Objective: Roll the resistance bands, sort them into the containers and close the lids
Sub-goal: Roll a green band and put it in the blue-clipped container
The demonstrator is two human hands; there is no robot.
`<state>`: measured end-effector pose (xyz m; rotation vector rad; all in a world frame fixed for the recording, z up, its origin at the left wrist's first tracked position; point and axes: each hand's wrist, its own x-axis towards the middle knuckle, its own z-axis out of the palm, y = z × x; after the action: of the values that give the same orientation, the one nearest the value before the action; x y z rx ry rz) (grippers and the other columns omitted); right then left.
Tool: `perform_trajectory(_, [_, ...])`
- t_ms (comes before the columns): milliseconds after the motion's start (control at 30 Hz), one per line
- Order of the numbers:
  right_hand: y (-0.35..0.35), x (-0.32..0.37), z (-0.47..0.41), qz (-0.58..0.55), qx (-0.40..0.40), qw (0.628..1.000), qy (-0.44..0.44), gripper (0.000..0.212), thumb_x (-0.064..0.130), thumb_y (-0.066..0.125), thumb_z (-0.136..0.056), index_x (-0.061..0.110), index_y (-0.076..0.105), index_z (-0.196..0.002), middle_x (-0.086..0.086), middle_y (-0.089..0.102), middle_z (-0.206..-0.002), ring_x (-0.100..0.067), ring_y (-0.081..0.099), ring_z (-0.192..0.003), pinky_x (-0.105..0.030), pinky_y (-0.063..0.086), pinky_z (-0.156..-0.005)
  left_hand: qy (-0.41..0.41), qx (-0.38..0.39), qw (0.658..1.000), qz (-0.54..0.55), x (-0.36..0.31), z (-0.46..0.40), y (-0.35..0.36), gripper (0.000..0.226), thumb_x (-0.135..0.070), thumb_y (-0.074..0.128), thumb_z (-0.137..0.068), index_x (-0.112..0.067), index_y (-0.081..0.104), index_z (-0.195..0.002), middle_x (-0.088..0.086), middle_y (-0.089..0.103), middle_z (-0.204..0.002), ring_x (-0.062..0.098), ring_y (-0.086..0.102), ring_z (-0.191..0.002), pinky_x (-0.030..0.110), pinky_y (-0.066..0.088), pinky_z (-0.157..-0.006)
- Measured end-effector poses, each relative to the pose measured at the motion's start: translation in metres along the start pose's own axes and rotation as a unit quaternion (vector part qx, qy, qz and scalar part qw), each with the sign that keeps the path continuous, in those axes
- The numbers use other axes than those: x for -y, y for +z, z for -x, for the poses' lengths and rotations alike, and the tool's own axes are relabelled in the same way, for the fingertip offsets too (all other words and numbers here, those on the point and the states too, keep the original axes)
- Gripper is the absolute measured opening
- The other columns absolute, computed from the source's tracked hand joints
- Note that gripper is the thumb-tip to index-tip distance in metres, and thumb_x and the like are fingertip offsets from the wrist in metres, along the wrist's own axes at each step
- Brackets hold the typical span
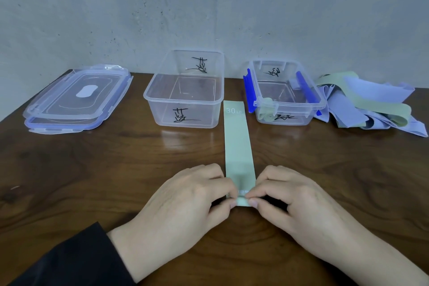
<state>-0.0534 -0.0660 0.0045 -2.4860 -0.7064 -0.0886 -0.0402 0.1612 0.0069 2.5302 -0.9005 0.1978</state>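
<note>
On the dark wooden table (92, 169) I see two clear plastic lids with blue edges (76, 97) stacked at far left, then a big clear plastic container (185, 90), then a smaller clear container with blue clips (287, 93) holding one rolled green band (267, 111). A heap of lilac and green bands (371, 104) lies at far right. The flat pale green band marked 30 LB (238, 144) lies between the containers toward me. My left hand (185, 197) and right hand (294, 199) both pinch its near end with curled fingers.
</note>
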Motion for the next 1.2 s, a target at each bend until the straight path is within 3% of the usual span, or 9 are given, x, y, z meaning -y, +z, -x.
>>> perform_trajectory(300, [0.001, -0.002, -0.005, -0.016, -0.008, 1.0, 0.002, 0.007, 0.035, 0.06, -0.094, 0.036, 0.067, -0.092, 0.023, 0.054, -0.093, -0.008, 0.057, -0.092, -0.022, 0.046, -0.075, -0.005, 0.002, 1.0, -0.001, 0.005, -0.003, 0.002, 0.023, -0.05, 0.048, -0.087, -0.038, 0.067, -0.09, -0.018, 0.048, -0.078, 0.006, 0.051, -0.072, 0.026, 0.049, -0.058])
perform_trajectory(467, [-0.004, -0.004, -0.005, -0.001, 0.025, 1.0, -0.01, 0.013, 0.05, 0.06, -0.089, 0.042, 0.066, -0.098, 0.024, 0.056, -0.098, -0.005, 0.055, -0.097, -0.029, 0.043, -0.085, -0.014, 0.003, 1.0, -0.003, 0.005, -0.005, 0.002, 0.033, -0.053, 0.042, -0.088, -0.036, 0.069, -0.095, -0.018, 0.051, -0.081, 0.006, 0.052, -0.075, 0.028, 0.05, -0.062])
perform_trajectory(600, [-0.003, -0.008, -0.011, 0.003, 0.03, 1.0, -0.01, 0.012, 0.049, 0.063, -0.088, 0.042, 0.065, -0.098, 0.025, 0.054, -0.097, -0.005, 0.053, -0.097, -0.029, 0.042, -0.09, -0.019, 0.011, 1.0, -0.001, 0.005, -0.003, 0.002, 0.031, -0.056, 0.049, -0.083, -0.039, 0.058, -0.107, -0.022, 0.049, -0.093, 0.002, 0.05, -0.085, 0.018, 0.047, -0.07])
perform_trajectory(767, [-0.001, -0.008, -0.01, 0.001, 0.023, 1.0, -0.01, 0.011, 0.045, 0.062, -0.091, 0.039, 0.068, -0.098, 0.024, 0.052, -0.096, -0.009, 0.052, -0.096, -0.025, 0.043, -0.085, -0.018, 0.012, 1.0, 0.001, 0.004, -0.003, -0.001, 0.018, -0.049, 0.052, -0.085, -0.038, 0.061, -0.095, -0.021, 0.048, -0.089, 0.004, 0.05, -0.081, 0.02, 0.048, -0.064])
perform_trajectory(967, [-0.001, -0.008, -0.01, -0.009, 0.027, 1.0, -0.005, 0.014, 0.045, 0.059, -0.092, 0.038, 0.07, -0.098, 0.024, 0.052, -0.094, -0.008, 0.053, -0.095, -0.023, 0.043, -0.083, -0.018, 0.007, 1.0, 0.018, 0.005, -0.002, -0.001, 0.025, -0.049, 0.049, -0.088, -0.035, 0.068, -0.095, -0.019, 0.05, -0.086, 0.004, 0.052, -0.077, 0.024, 0.049, -0.062])
perform_trajectory(1200, [-0.003, -0.008, -0.01, -0.012, 0.006, 1.0, 0.013, 0.015, 0.048, 0.059, -0.091, 0.04, 0.069, -0.096, 0.023, 0.058, -0.095, -0.007, 0.056, -0.098, -0.026, 0.048, -0.082, -0.018, 0.007, 1.0, 0.009, 0.007, -0.003, 0.001, 0.025, -0.046, 0.043, -0.097, -0.038, 0.067, -0.102, -0.02, 0.051, -0.089, 0.005, 0.052, -0.084, 0.029, 0.048, -0.076])
